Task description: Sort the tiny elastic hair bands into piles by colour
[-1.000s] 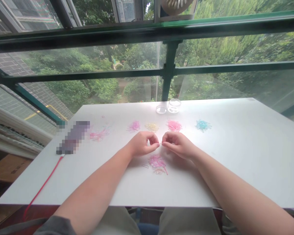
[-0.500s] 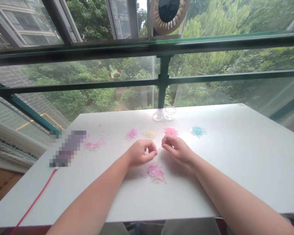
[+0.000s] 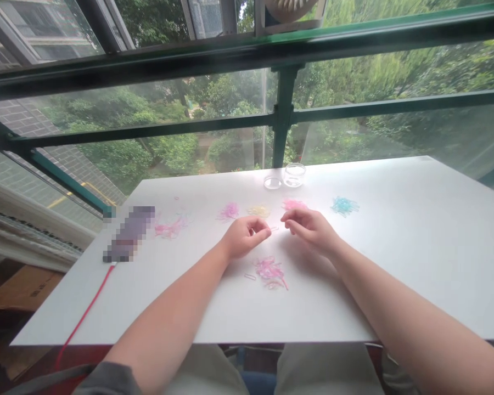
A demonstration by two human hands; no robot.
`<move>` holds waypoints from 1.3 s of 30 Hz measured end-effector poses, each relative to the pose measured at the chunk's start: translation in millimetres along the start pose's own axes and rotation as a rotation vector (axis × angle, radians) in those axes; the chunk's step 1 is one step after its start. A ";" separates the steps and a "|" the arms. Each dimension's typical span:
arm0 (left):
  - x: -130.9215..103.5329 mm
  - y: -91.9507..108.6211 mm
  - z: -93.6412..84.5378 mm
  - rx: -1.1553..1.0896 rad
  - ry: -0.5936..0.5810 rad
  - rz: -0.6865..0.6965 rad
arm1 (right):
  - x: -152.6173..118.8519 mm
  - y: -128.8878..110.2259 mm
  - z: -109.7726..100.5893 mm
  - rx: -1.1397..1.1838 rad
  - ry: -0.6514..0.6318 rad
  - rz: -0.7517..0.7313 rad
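My left hand (image 3: 247, 237) is raised over the middle of the white table, thumb and forefinger pinched together. A thin pale pink loop (image 3: 274, 228), like a small rubber band, sticks out from their tips. Just to the right, my right hand (image 3: 310, 227) hovers with thumb and forefinger slightly apart and nothing visible between them. Below both hands lies a loose heap of pink and purple bands (image 3: 270, 270), with a single band (image 3: 250, 276) at its left. Behind my right hand a pink pile (image 3: 295, 204) is partly covered.
Farther back sit a purple pile (image 3: 229, 211), a yellow pile (image 3: 258, 210) and a blue pile (image 3: 344, 205). A clear jar (image 3: 295, 175) and its lid (image 3: 272, 183) stand near the back edge. Scattered pink bands (image 3: 169, 227) lie left, beside a blurred phone (image 3: 130, 233) with a red cable (image 3: 86, 311).
My right fingers have parted from the band, which earlier stretched between both hands; it now sits in my left fingers alone. The camera view has tilted down a little.
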State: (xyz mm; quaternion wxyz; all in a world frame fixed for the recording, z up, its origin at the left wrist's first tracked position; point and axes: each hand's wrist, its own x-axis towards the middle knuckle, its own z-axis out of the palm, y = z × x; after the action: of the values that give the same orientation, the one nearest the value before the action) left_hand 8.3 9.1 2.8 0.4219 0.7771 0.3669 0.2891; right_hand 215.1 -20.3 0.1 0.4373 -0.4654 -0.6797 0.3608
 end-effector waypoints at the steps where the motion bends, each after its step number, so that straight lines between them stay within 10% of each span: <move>1: 0.4 -0.6 -0.2 -0.010 0.005 -0.010 | -0.4 -0.6 -0.7 0.000 -0.009 -0.002; 39: -2.1 1.3 0.6 0.019 -0.017 0.035 | -5.7 -8.2 6.7 -0.060 -0.082 -0.065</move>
State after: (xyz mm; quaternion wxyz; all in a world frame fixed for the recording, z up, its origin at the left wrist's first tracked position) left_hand 8.0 6.7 3.3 0.4126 0.7896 0.3524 0.2864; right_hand 207.3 -28.8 3.7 0.4062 -0.4409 -0.7224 0.3446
